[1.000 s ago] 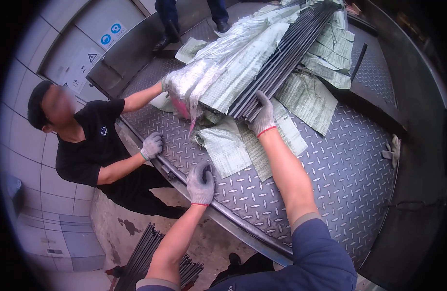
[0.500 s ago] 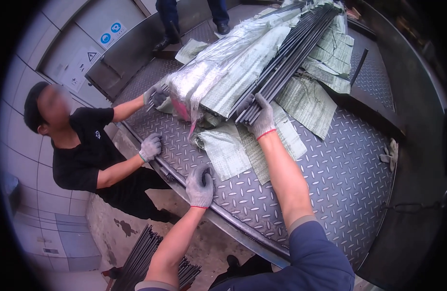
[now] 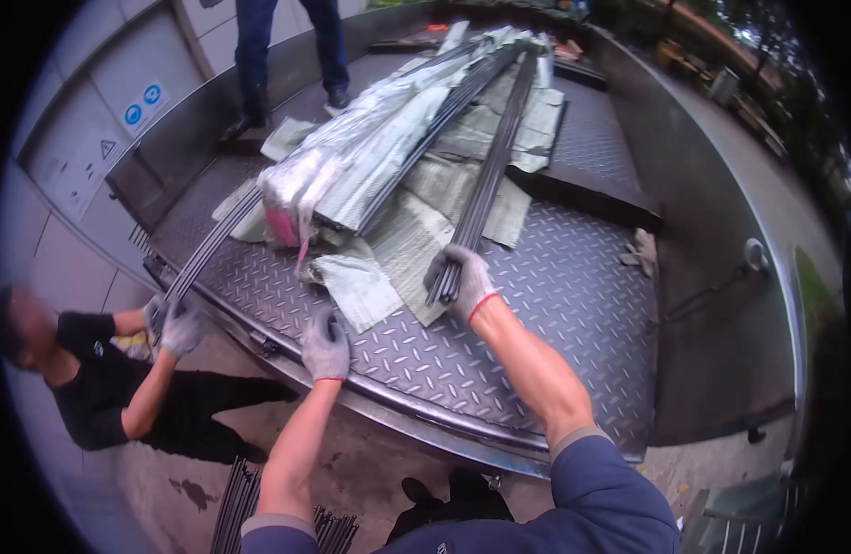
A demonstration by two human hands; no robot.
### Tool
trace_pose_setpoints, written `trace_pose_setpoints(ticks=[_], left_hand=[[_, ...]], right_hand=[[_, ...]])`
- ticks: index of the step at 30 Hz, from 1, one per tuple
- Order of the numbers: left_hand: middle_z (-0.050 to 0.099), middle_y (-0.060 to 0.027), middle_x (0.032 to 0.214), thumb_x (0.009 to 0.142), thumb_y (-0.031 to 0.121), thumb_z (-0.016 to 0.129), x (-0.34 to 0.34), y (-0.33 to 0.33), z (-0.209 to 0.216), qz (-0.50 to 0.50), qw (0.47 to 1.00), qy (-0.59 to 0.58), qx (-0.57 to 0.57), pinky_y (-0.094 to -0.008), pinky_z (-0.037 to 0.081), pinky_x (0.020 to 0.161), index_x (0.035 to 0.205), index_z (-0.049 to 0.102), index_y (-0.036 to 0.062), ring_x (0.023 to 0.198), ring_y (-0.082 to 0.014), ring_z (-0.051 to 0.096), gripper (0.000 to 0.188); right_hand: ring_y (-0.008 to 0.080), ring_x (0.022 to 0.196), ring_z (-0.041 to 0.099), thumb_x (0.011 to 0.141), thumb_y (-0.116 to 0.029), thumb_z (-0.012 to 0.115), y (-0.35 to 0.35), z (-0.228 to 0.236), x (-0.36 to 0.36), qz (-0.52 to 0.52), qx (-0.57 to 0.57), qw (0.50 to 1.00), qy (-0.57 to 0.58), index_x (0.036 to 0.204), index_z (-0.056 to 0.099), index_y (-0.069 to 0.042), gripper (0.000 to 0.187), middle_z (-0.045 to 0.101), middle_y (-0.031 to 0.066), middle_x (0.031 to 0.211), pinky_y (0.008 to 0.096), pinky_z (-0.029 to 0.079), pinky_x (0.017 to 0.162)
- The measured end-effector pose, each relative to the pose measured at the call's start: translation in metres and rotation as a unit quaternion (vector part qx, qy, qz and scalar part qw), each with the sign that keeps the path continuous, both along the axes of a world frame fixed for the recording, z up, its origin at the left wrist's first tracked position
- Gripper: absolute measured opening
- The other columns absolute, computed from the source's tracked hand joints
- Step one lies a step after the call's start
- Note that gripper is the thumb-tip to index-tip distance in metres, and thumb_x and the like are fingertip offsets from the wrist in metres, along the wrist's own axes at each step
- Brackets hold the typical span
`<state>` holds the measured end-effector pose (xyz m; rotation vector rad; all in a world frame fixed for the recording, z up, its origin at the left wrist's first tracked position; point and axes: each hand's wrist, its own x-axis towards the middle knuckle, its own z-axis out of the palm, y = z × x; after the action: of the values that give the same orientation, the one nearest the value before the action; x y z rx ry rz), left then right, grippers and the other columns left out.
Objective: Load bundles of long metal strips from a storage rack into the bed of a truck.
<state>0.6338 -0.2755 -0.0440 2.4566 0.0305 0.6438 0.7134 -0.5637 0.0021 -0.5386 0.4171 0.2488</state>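
My right hand [image 3: 463, 280], in a grey-and-white work glove with a red cuff, is closed round the near ends of a bundle of dark metal rods [image 3: 492, 189]. Those rods slant away across the truck bed to the far end of a wrapped pile [image 3: 347, 152], which is covered in clear film and pale green woven sheeting. More dark rods [image 3: 425, 138] show along the pile's right side. Beside the bed's near edge, my gloved left hand [image 3: 325, 346] holds nothing, its thumb apart from the half-curled fingers.
A co-worker at the left grips several thin rods [image 3: 213, 242] with gloved hands [image 3: 173, 325]. Another person's legs [image 3: 291, 55] stand on the checkered metal bed [image 3: 573, 323]. Dark beams [image 3: 587, 198] cross it, and a loose glove [image 3: 639, 251] lies by the right wall. More rods [image 3: 236, 503] lie below.
My right hand has drawn its rods out to the right, apart from the pile. The co-worker has pulled rods out toward the left, now with both hands on them. My view has shifted.
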Motion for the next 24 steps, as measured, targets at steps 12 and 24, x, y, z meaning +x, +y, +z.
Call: trace_pose_setpoints(ticks=[12, 24], left_hand=[[0.067, -0.0214, 0.138, 0.089, 0.053, 0.076, -0.026, -0.042, 0.008, -0.237, 0.867, 0.328, -0.291, -0.0364, 0.048, 0.11, 0.144, 0.056, -0.0027, 0.129, -0.0317, 0.063, 0.081], [0.074, -0.026, 0.113, 0.072, 0.037, 0.074, -0.255, 0.008, 0.114, -0.136, 0.902, 0.407, 0.044, -0.045, 0.056, 0.096, 0.13, 0.059, 0.0022, 0.108, -0.0405, 0.072, 0.07]], right_hand=[[0.0289, 0.066, 0.067, 0.101, -0.026, 0.055, 0.137, 0.034, -0.299, 0.095, -0.044, 0.991, 0.089, 0.087, 0.063, -0.003, 0.028, 0.066, 0.0116, 0.074, 0.0448, 0.059, 0.067], [0.0212, 0.088, 0.075, 0.083, -0.048, 0.081, 0.29, 0.045, -0.507, 0.233, -0.302, 0.921, 0.077, 0.109, 0.077, 0.001, 0.056, 0.077, 0.0108, 0.1, 0.0368, 0.057, 0.079]])
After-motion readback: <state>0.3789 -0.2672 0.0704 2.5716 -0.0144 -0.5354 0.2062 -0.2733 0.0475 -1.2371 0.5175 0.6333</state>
